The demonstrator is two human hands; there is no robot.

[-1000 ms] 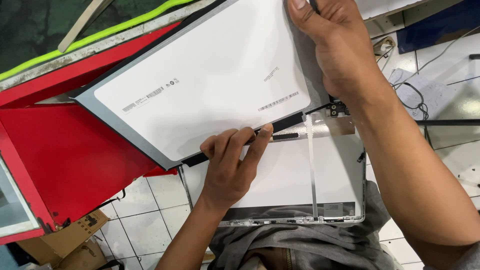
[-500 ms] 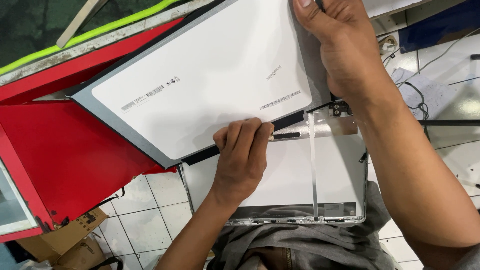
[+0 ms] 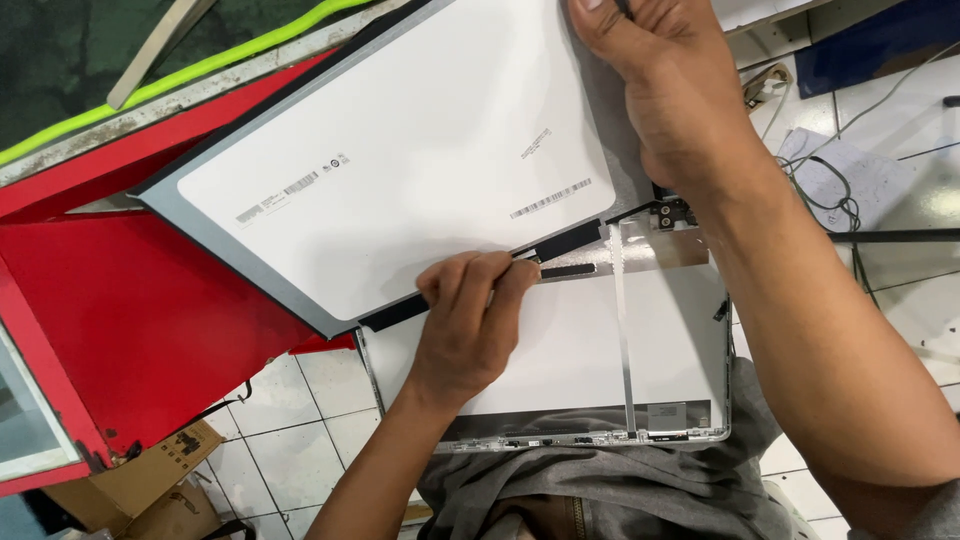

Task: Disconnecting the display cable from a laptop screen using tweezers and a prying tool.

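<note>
Resting back-side up, the white display panel [image 3: 400,170] is tilted across the red worktop [image 3: 150,330] and the silver laptop lid shell [image 3: 660,360], which is propped on the person's lap. The panel's far right edge is gripped by the right hand [image 3: 670,90], fingers closed over it. The black strip [image 3: 480,285] along the panel's lower edge is pinched by the left hand [image 3: 465,320], fingertips [image 3: 500,270] curled shut on it, near the middle of that edge. Grey clothing [image 3: 600,490] is seen below the shell. A cardboard box [image 3: 150,490] is seen on the white tiled floor [image 3: 300,400], lower left. Cables [image 3: 830,190] are seen on the floor at right.
</note>
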